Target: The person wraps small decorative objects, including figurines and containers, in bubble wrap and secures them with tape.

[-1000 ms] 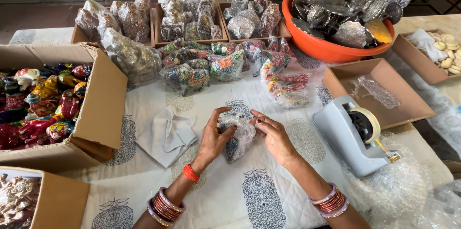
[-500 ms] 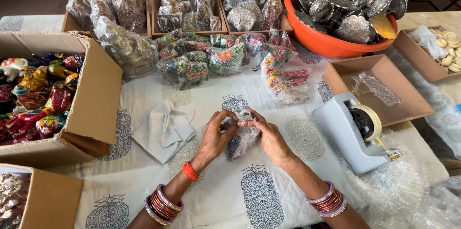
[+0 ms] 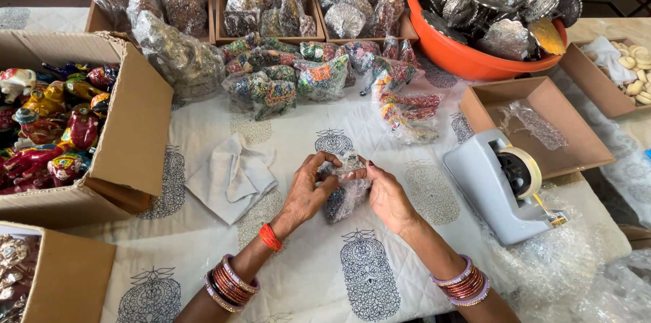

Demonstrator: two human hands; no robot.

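Your left hand (image 3: 308,191) and right hand (image 3: 386,194) together clasp a small painted figurine wrapped in clear bubble wrap (image 3: 344,191), held between them above the printed white tablecloth (image 3: 305,275). Right of your right hand stands a grey tape dispenser (image 3: 505,184); left lies a folded white cloth (image 3: 230,177).

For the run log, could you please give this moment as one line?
left hand: holds wrapped figurine | right hand: holds it too | tape dispenser: right, untouched

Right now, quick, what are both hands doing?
Left hand: closed on the bubble-wrapped figurine, fingers pinching its top.
Right hand: closed on the same bubble-wrapped figurine, gripping its other side.
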